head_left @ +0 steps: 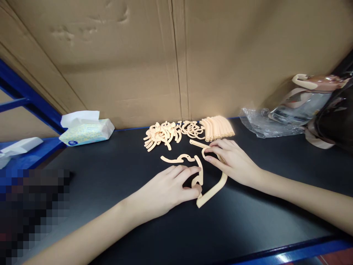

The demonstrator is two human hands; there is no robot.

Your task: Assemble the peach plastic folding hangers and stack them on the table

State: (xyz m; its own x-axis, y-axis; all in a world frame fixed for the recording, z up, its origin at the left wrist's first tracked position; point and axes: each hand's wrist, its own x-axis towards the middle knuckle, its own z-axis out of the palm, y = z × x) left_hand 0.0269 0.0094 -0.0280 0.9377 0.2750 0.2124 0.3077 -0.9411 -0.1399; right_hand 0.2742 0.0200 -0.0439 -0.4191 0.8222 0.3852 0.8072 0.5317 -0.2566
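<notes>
My left hand (171, 189) has its thumb and index finger closed on a short curved beige plastic piece (201, 175) with a hooked part at its lower end. To its right, my right hand (231, 160) pinches a small beige plastic hook (203, 153). Under and beside the right hand lies a long bent beige strip (212, 192); the hand hides its middle, so I cannot tell whether it is one piece. Just beyond my left fingers, a wavy beige arm with a hook-like middle (172, 160) rests on the black tabletop (132, 235).
At the back are a heap of curved beige arms (161, 134), a pile of small hooks (191, 129) and a row of long beige strips (217, 127). A tissue pack (86, 131) stands left. A plastic bag (260, 123) and a clear bottle (306, 105) are right. Cardboard (124, 73) forms the back.
</notes>
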